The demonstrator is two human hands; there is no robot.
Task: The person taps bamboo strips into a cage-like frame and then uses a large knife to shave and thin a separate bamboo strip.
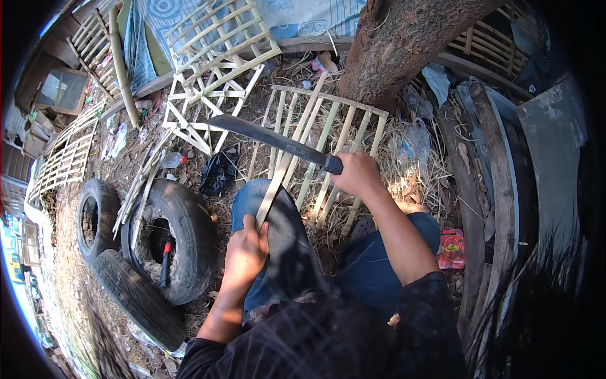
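My right hand (358, 175) is closed round the dark handle of a machete (271, 136), whose long blade points to the upper left. The blade crosses over a bamboo strip (273, 193); I cannot tell whether the two touch. My left hand (246, 254) grips the lower end of this strip near my left knee, and the strip slants up and away. Beyond my knees lies a bamboo slat frame (344, 131), its slats fanned below a crossbar. The hidden part of my right palm covers the handle's end.
A tree trunk (394, 54) rises at the far side. Bamboo lattices (218, 31) stand at the far left. Old tires (189, 221) lie at the left, one with a red-and-black handled tool (166, 260) inside. Wooden planks (470, 189) and a red package (451, 249) lie to the right.
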